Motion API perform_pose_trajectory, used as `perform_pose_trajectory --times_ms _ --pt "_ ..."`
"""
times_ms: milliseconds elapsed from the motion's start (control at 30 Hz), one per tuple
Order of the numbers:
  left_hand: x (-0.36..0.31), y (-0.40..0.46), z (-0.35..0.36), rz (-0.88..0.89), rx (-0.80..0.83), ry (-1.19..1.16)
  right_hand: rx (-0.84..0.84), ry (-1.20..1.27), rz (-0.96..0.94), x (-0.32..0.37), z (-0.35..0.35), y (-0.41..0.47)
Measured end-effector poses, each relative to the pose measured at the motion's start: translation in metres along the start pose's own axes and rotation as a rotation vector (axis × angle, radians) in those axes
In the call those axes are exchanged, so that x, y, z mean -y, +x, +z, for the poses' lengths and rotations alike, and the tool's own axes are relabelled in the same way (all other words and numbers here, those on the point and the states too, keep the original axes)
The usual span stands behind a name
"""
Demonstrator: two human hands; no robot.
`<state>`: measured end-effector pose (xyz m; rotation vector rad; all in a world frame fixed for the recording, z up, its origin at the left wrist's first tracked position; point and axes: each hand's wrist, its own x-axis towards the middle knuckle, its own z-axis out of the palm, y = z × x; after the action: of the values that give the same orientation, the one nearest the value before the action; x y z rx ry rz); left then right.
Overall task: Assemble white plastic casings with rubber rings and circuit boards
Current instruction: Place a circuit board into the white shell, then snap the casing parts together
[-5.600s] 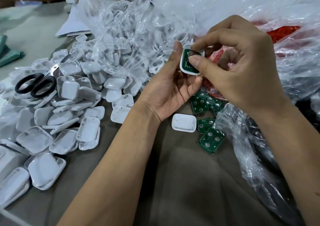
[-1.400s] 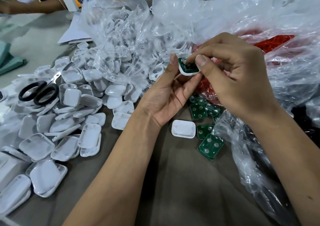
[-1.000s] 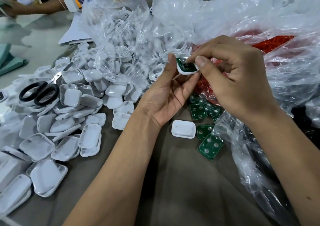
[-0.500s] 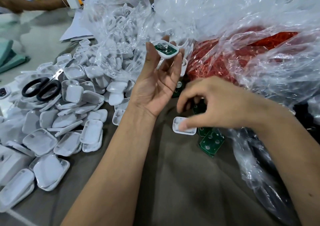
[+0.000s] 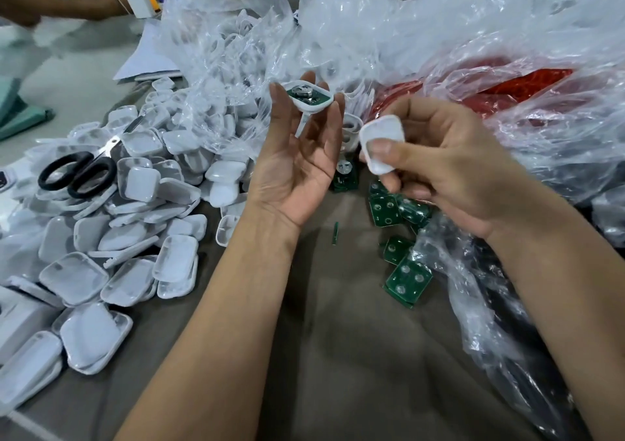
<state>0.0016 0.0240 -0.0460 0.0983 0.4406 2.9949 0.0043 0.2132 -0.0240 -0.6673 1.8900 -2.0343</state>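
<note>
Fingers of left hand (image 5: 297,166) grip white plastic casing holding green circuit board (image 5: 309,99); empty white plastic casing half (image 5: 382,142) is pinched by right hand (image 5: 449,166).

Soft, even light from above gives only weak shadows on the cloth (image 5: 338,356), white glare sits on the bags (image 5: 422,27), the right hand (image 5: 449,166) is a little blurred by motion, and the wide lens bends the edges.

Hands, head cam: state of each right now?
Left hand: fingertips pinch the casing with circuit board.
Right hand: pinches a white casing cover.
</note>
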Motion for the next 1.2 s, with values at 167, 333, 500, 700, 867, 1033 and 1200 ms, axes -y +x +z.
perform_pose_trajectory --times_ms 167,333,500,700,867,1033,1200 --pt "0.000 0.000 0.000 0.021 -0.015 -0.009 -0.121 -0.279 -0.316 -0.004 0.006 0.004" --pt "0.000 0.001 0.000 0.022 -0.024 -0.012 -0.233 -0.694 -0.614 -0.002 0.009 0.004" --pt "0.000 0.001 -0.002 0.021 -0.024 0.002 -0.270 -0.763 -0.672 -0.001 0.011 0.004" --pt "0.000 0.001 -0.002 0.030 -0.026 0.018 -0.291 -0.688 -0.638 -0.003 0.013 0.003" --pt "0.000 0.000 -0.002 0.021 -0.029 0.017 -0.321 -0.688 -0.632 -0.006 0.012 0.003" --pt "0.002 -0.002 -0.001 0.023 -0.024 0.078 -0.342 -0.657 -0.583 -0.004 0.014 0.003" --pt "0.005 -0.005 0.000 0.011 -0.008 0.108 -0.292 -0.258 -0.387 -0.004 0.010 0.002"
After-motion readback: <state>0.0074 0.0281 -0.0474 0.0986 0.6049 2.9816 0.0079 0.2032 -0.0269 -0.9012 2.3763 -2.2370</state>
